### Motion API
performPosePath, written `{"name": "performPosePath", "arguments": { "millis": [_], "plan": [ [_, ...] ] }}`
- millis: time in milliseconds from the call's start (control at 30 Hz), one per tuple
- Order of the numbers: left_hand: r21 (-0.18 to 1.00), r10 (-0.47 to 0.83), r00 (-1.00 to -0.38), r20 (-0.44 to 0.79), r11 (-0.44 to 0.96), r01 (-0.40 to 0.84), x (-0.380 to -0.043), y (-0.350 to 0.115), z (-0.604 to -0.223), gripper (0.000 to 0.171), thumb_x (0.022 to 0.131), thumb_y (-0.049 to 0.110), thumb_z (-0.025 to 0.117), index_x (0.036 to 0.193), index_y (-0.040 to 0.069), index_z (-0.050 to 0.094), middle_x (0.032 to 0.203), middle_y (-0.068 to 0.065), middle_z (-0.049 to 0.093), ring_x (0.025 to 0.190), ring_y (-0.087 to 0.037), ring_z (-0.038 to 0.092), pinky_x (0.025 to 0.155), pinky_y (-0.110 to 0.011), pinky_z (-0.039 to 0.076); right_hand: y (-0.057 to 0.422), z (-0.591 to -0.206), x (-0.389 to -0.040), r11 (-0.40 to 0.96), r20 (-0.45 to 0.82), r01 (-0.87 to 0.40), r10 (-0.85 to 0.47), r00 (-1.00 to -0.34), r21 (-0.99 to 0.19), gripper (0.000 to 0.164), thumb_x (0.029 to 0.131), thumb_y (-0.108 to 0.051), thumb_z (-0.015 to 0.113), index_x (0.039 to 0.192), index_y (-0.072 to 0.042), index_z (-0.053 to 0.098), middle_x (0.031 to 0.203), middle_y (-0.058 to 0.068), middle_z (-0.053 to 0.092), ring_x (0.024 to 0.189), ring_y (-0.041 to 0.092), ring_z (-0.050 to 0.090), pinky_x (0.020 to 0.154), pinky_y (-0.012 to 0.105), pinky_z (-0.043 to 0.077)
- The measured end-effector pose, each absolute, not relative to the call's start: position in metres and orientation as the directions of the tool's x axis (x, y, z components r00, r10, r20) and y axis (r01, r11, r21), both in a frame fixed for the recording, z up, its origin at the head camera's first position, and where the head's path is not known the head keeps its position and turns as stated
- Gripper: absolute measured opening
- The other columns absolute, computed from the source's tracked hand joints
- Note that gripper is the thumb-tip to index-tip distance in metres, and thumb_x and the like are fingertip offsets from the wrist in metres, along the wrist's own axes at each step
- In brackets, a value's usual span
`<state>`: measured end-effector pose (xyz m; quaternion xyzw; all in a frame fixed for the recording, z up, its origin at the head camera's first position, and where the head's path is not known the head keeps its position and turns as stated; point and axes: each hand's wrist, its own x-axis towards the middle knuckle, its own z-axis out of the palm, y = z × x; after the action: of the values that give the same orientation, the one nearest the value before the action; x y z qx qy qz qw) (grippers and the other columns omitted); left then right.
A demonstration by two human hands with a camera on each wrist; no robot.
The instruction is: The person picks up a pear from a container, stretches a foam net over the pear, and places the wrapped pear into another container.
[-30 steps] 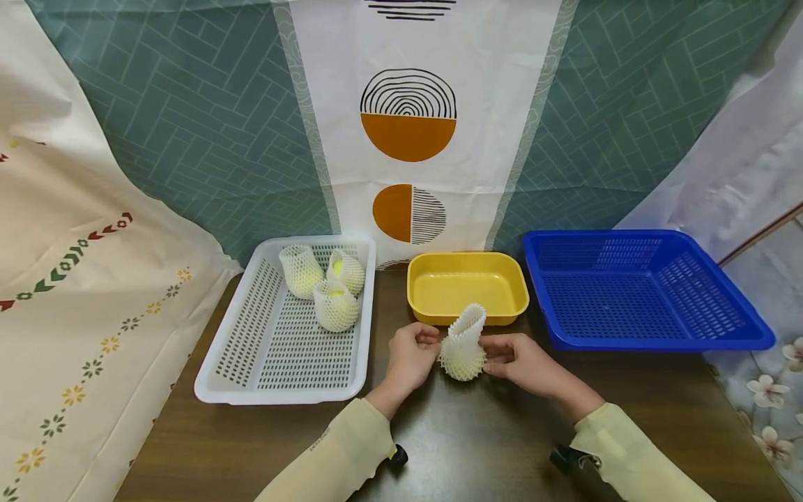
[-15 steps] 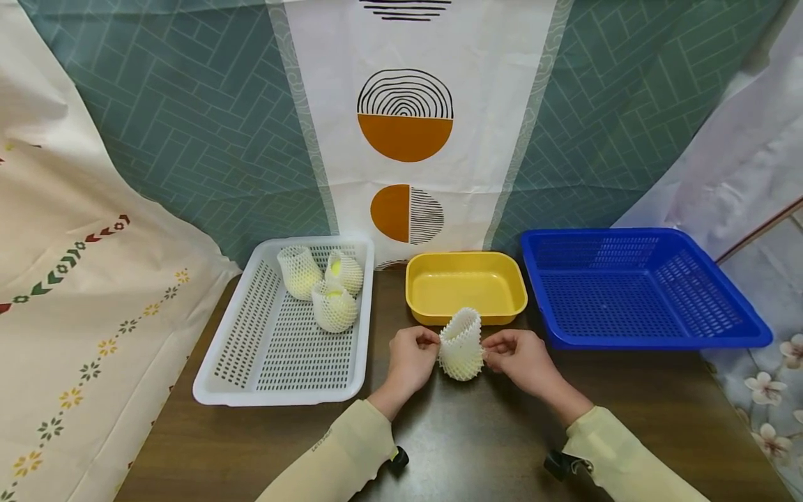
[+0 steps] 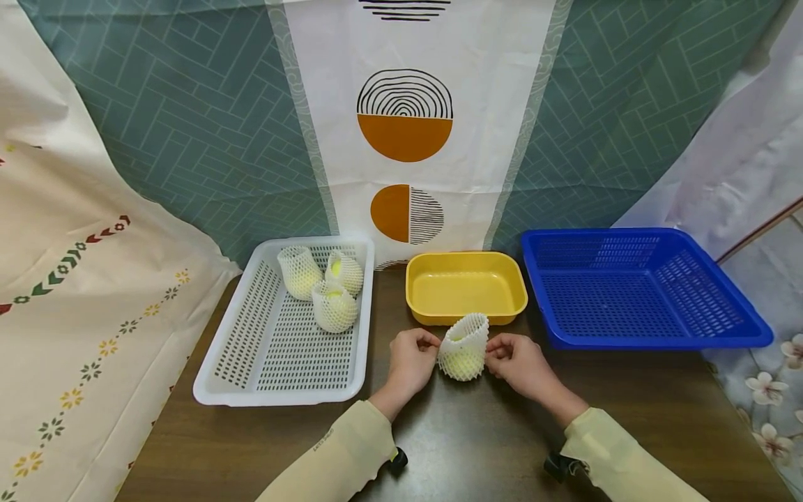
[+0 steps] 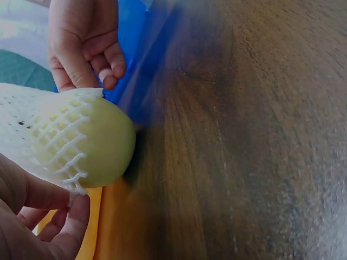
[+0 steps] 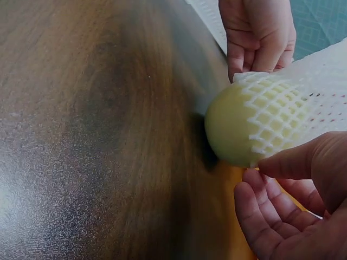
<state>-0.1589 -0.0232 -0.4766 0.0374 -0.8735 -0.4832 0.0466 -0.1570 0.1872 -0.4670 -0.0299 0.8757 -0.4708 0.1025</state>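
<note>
On the dark table stands a round pale yellow-green fruit (image 4: pixel 115 146) in a white foam net sleeve (image 3: pixel 469 339). The sleeve's loose end tilts up and back, while the near side of the fruit is bare in both wrist views. At the sleeve's left edge, my left hand (image 3: pixel 410 360) pinches the netting between thumb and finger. On the opposite side my right hand (image 3: pixel 522 364) pinches the same rim, its other fingers loosely curled. A white basket (image 3: pixel 276 390) to the left holds 3 similar net-wrapped fruits (image 3: pixel 334 307).
Right behind the sleeve is a yellow tray (image 3: pixel 467 289), close to both hands. A blue basket (image 3: pixel 652 338) stands at the right. Patterned cloth hangs behind the wooden table (image 3: pixel 477 446).
My fingers have come in to pinch the sleeve's edges on both sides. The sleeve's mouth has spread wider and leans further toward the right. The baskets and tray stay put.
</note>
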Motion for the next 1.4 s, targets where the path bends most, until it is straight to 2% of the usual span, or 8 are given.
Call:
{"name": "performPosePath", "arguments": {
  "millis": [300, 433, 567, 733, 800, 900, 1133, 1400],
  "plan": [
    [0.844, -0.120, -0.992, 0.037, 0.535, -0.033, -0.162, -0.025, -0.484, 0.017, 0.077, 0.006, 0.065, 0.069, 0.020, 0.069, 0.066, 0.007, 0.064, 0.061, -0.004, 0.055, 0.058, -0.020, 0.046, 0.188, -0.473, -0.161, 0.571, -0.164, 0.043, -0.161, -0.973, -0.820, 0.015, 0.079, -0.008, 0.070, 0.094, -0.007, 0.065, 0.079, 0.005, 0.067, 0.062, 0.013, 0.059, 0.056, 0.025, 0.051],
    [0.855, -0.070, -0.997, 0.040, 0.519, -0.002, -0.159, -0.028, -0.478, 0.017, 0.078, 0.001, 0.061, 0.080, 0.015, 0.071, 0.076, 0.002, 0.069, 0.070, -0.009, 0.062, 0.063, -0.022, 0.050, 0.193, -0.468, -0.161, 0.580, -0.155, -0.002, -0.221, -0.963, -0.814, 0.028, 0.077, -0.007, 0.071, 0.104, -0.007, 0.064, 0.094, 0.007, 0.069, 0.078, 0.015, 0.064, 0.067, 0.028, 0.055],
    [0.880, 0.014, -0.998, 0.056, 0.471, 0.056, -0.154, -0.034, -0.466, 0.041, 0.069, -0.011, 0.055, 0.105, 0.005, 0.067, 0.102, -0.009, 0.070, 0.094, -0.022, 0.066, 0.080, -0.032, 0.054, 0.197, -0.455, -0.162, 0.542, -0.104, -0.077, -0.296, -0.950, -0.837, 0.053, 0.072, -0.009, 0.077, 0.121, -0.007, 0.057, 0.116, 0.012, 0.064, 0.101, 0.025, 0.064, 0.083, 0.039, 0.054],
    [0.910, 0.180, -0.983, 0.047, 0.397, 0.116, -0.153, -0.034, -0.454, 0.065, 0.064, -0.010, 0.070, 0.126, 0.005, 0.055, 0.125, -0.010, 0.061, 0.114, -0.024, 0.059, 0.093, -0.034, 0.050, 0.192, -0.446, -0.160, 0.487, -0.039, -0.142, -0.343, -0.938, -0.862, 0.071, 0.065, -0.022, 0.086, 0.127, -0.009, 0.054, 0.123, 0.010, 0.062, 0.109, 0.028, 0.062, 0.089, 0.044, 0.051],
    [0.923, 0.244, -0.969, 0.021, 0.368, 0.113, -0.153, -0.032, -0.452, 0.072, 0.063, -0.006, 0.078, 0.128, 0.007, 0.053, 0.126, -0.008, 0.060, 0.116, -0.020, 0.058, 0.095, -0.032, 0.049, 0.187, -0.447, -0.158, 0.487, -0.029, -0.153, -0.345, -0.938, -0.860, 0.072, 0.063, -0.026, 0.087, 0.126, -0.014, 0.055, 0.122, 0.006, 0.062, 0.108, 0.024, 0.063, 0.089, 0.043, 0.051],
    [0.930, 0.285, -0.958, -0.017, 0.356, 0.090, -0.152, -0.028, -0.451, 0.072, 0.062, 0.000, 0.082, 0.127, 0.011, 0.054, 0.123, -0.005, 0.062, 0.113, -0.016, 0.059, 0.095, -0.031, 0.049, 0.180, -0.451, -0.155, 0.503, -0.010, -0.169, -0.333, -0.943, -0.847, 0.066, 0.061, -0.029, 0.088, 0.120, -0.018, 0.059, 0.117, 0.000, 0.065, 0.105, 0.019, 0.064, 0.089, 0.041, 0.052],
    [0.921, 0.278, -0.960, -0.042, 0.382, 0.070, -0.151, -0.024, -0.455, 0.060, 0.064, 0.007, 0.084, 0.119, 0.011, 0.060, 0.117, -0.005, 0.065, 0.106, -0.018, 0.063, 0.088, -0.029, 0.052, 0.172, -0.457, -0.151, 0.546, 0.038, -0.195, -0.286, -0.958, -0.814, 0.057, 0.058, -0.022, 0.089, 0.110, -0.015, 0.065, 0.105, -0.002, 0.069, 0.098, 0.014, 0.065, 0.086, 0.036, 0.053],
    [0.898, 0.296, -0.954, -0.045, 0.431, 0.091, -0.153, -0.023, -0.456, 0.064, 0.060, 0.013, 0.088, 0.118, 0.012, 0.061, 0.112, 0.000, 0.067, 0.102, -0.015, 0.063, 0.083, -0.027, 0.053, 0.169, -0.457, -0.155, 0.605, 0.015, -0.204, -0.302, -0.953, -0.769, 0.057, 0.055, -0.026, 0.091, 0.106, -0.020, 0.065, 0.102, -0.007, 0.068, 0.094, 0.008, 0.064, 0.085, 0.033, 0.054]
  ]
}}
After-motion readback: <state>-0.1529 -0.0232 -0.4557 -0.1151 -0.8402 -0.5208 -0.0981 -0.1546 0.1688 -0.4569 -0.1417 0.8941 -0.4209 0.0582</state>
